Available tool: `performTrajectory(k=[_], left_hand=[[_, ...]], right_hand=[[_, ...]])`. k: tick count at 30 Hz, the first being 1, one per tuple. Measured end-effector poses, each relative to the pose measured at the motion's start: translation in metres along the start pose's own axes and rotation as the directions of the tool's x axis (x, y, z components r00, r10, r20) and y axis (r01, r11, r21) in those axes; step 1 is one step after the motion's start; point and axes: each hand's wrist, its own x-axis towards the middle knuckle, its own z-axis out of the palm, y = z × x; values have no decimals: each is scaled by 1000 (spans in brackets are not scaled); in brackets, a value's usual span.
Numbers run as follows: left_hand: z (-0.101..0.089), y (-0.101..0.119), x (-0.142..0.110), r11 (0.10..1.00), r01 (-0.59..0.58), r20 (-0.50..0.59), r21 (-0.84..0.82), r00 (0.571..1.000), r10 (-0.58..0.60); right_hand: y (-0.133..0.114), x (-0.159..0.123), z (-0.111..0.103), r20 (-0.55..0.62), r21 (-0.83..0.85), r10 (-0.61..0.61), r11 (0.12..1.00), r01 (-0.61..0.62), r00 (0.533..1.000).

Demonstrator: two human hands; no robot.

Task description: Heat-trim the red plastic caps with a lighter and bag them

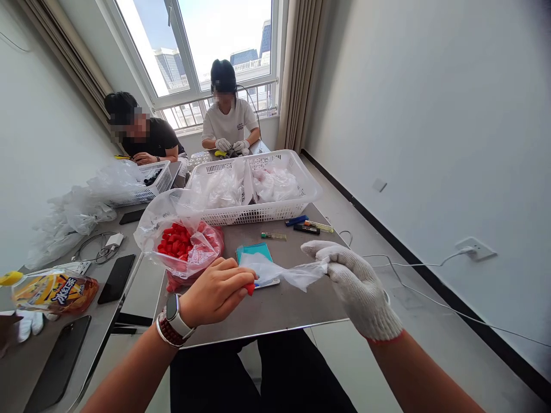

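Observation:
My left hand (pixel 215 292), bare with a watch on the wrist, is closed on a small red piece (pixel 250 288) at the mouth of a small clear plastic bag (pixel 279 274). My right hand (pixel 350 275), in a white knit glove, pinches the other end of that bag and holds it stretched above the grey table (pixel 279 310). Just left of my left hand stands an open plastic bag of red pieces (pixel 181 244). A teal card (pixel 255 252) lies under the small bag.
A white basket (pixel 258 212) with bagged items sits behind, with several lighters (pixel 307 225) beside it. Phones (pixel 116 278), a snack bag (pixel 54 291) and cables lie at left. Two people work at the far end. A cable runs to a wall socket (pixel 473 249).

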Motion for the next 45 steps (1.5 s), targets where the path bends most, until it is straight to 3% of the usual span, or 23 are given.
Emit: performTrajectory(k=[6, 10, 12, 15, 18, 22, 27, 30, 33, 35, 37, 39, 43, 45], left_hand=[[-6, 9, -1, 995, -51, 57, -84, 997, 56], [-4, 10, -2, 991, 130, -69, -44, 989, -133], [2, 8, -2, 971, 239, -151, -9, 960, -238], [10, 7, -1, 947, 299, -200, 116, 941, -273], [15, 6, 1, 944, 267, -168, 192, 957, -236], [10, 5, 2, 968, 195, -131, 158, 976, -175], [-6, 15, 7, 979, 153, -169, -137, 970, -176], [-13, 25, 15, 885, 229, -142, -405, 941, -308], [-13, 31, 23, 653, 298, -63, -696, 881, -469], [-10, 32, 27, 477, 269, -12, -836, 861, -508], [-7, 31, 29, 358, 241, 25, -902, 858, -514], [-5, 31, 30, 315, 242, 43, -918, 849, -527], [-8, 30, 27, 311, 235, 23, -921, 830, -558], [-8, 29, 22, 383, 223, -30, -897, 832, -555]], right_hand=[[6, -1, -3, 21, 46, 34, 998, -35, 999], [6, -2, -3, 53, 64, 50, 997, -53, 997], [5, -4, -2, 134, 52, 21, 998, -28, 991], [1, -8, 2, 280, 81, -31, 997, 9, 960], [-4, -11, 5, 326, 152, -61, 988, 12, 944], [-9, -10, 9, 302, 169, -54, 986, 2, 952], [-18, 1, 17, 205, -5, -13, 1000, 14, 979], [-29, 7, 26, 222, -144, -81, 983, 115, 972], [-39, 8, 38, 285, -243, -166, 940, 239, 944], [-43, 6, 47, 318, -302, -190, 909, 289, 929], [-45, 2, 56, 355, -317, -175, 902, 294, 918], [-46, -2, 62, 383, -300, -127, 920, 253, 915], [-45, -7, 62, 425, -275, -9, 952, 138, 905], [-42, -7, 59, 411, -281, 11, 953, 115, 911]])
